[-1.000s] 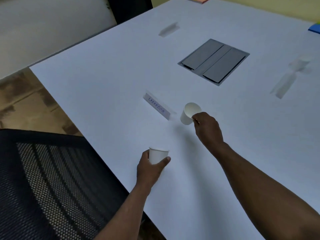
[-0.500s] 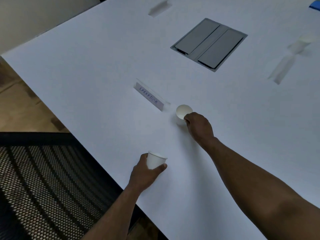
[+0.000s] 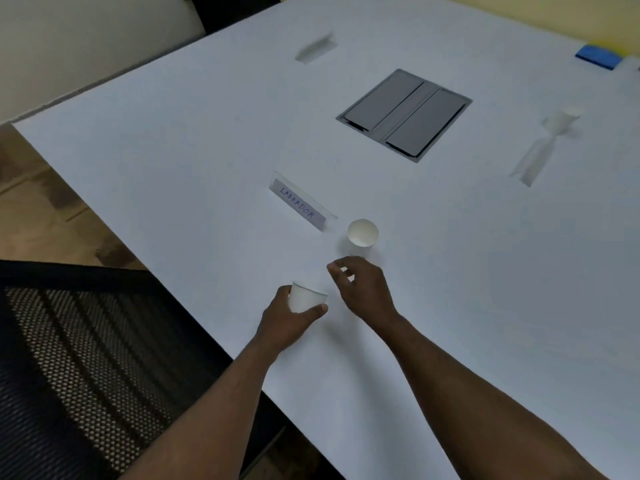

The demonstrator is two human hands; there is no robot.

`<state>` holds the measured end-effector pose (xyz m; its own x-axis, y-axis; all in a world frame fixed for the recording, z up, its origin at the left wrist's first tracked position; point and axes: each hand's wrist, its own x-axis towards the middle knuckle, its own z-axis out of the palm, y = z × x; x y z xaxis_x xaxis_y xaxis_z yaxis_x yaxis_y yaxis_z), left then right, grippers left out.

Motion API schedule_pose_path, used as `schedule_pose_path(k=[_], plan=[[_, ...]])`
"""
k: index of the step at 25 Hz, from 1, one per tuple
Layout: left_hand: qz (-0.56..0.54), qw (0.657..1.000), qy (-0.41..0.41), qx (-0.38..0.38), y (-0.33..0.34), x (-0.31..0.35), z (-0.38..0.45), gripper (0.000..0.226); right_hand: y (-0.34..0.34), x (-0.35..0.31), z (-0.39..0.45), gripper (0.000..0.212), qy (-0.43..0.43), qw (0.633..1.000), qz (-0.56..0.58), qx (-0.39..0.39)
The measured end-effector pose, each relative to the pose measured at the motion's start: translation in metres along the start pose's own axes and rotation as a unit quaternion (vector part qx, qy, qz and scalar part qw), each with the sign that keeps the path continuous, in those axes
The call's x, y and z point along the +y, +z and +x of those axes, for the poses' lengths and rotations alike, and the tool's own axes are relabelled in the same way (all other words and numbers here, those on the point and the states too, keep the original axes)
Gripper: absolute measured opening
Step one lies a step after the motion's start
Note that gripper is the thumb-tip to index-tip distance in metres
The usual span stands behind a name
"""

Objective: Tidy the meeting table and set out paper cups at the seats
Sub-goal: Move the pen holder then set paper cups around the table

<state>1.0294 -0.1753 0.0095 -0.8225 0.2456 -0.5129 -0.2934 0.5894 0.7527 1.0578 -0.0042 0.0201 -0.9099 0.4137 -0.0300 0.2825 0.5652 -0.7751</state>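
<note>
A white paper cup (image 3: 362, 236) stands upright on the white meeting table (image 3: 173, 161), just right of a clear name card reading LABRADOR (image 3: 300, 204). My right hand (image 3: 363, 289) hovers a little in front of that cup, fingers curled but apart, holding nothing. My left hand (image 3: 287, 318) grips a second white paper cup (image 3: 306, 297) near the table's front edge, tilted slightly. A third paper cup (image 3: 561, 120) stands far right beside another name card (image 3: 531, 161).
A grey cable hatch (image 3: 404, 114) is set into the table's middle. Another name card (image 3: 317, 48) stands at the far side. A blue pad (image 3: 597, 57) lies at the far right corner. A black mesh chair (image 3: 76, 368) sits at the near left edge.
My right hand let go of the cup beside the LABRADOR card and drew back toward me. The left hand still holds its cup.
</note>
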Motion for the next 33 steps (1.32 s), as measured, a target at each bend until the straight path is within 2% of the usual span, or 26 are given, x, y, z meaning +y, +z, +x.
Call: schedule_pose_path(k=[3, 5, 8, 11, 14, 18, 23, 28, 33], plan=[[0.022, 0.996, 0.073, 0.045, -0.031, 0.035, 0.002, 0.076, 0.001, -0.049, 0.0, 0.035, 0.005, 0.996, 0.087, -0.024], [0.017, 0.99, 0.11, 0.084, -0.066, 0.061, -0.002, 0.076, -0.003, -0.092, 0.004, 0.037, -0.023, 0.993, 0.113, -0.029], [0.027, 0.975, 0.166, 0.142, -0.13, 0.1, -0.023, 0.08, -0.009, -0.166, 0.006, 0.042, -0.1, 0.989, 0.11, -0.012], [0.034, 0.951, 0.23, 0.203, -0.207, 0.122, -0.06, 0.083, -0.005, -0.246, -0.002, 0.034, -0.177, 0.976, 0.125, 0.01], [0.03, 0.925, 0.275, 0.261, -0.281, 0.118, -0.105, 0.08, 0.016, -0.326, -0.022, 0.027, -0.265, 0.958, 0.107, 0.019], [0.012, 0.903, 0.288, 0.318, -0.379, 0.071, -0.157, 0.077, 0.071, -0.423, -0.062, 0.026, -0.335, 0.937, 0.096, -0.002], [0.009, 0.888, 0.267, 0.373, -0.478, -0.017, -0.2, 0.079, 0.162, -0.502, -0.113, 0.023, -0.388, 0.918, 0.07, -0.045], [-0.019, 0.892, 0.213, 0.399, -0.544, -0.103, -0.206, 0.067, 0.254, -0.545, -0.141, 0.022, -0.425, 0.899, 0.025, -0.099], [-0.068, 0.902, 0.161, 0.395, -0.585, -0.175, -0.159, 0.072, 0.346, -0.559, -0.115, 0.027, -0.416, 0.894, -0.031, -0.162]])
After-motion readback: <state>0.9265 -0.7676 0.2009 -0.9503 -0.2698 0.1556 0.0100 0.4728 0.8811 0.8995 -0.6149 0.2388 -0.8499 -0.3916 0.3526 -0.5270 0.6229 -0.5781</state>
